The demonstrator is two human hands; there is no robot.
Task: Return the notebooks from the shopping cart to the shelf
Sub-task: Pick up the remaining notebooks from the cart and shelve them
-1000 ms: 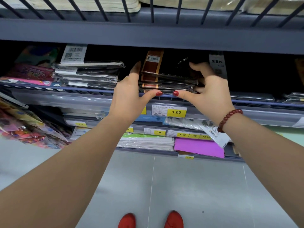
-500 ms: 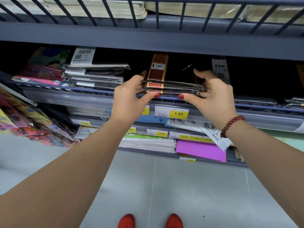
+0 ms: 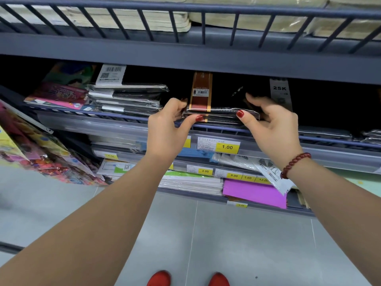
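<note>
Currently left grip (image 3: pixel 166 129) and right grip (image 3: pixel 275 129) are pinching the notebooks (image 3: pixel 221 114), a black shrink-wrapped stack with a brown band. It's sitting on the shelf (image 3: pixel 321 139) edge above a "1.00" price tag (image 3: pixel 226 147), beside a "25K" label (image 3: pixel 279 89).

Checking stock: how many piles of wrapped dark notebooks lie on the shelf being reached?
4: left pile; middle pile, gripped by left hand and right hand; low pile at right; edge pile at far right. Others may be hidden.
</note>
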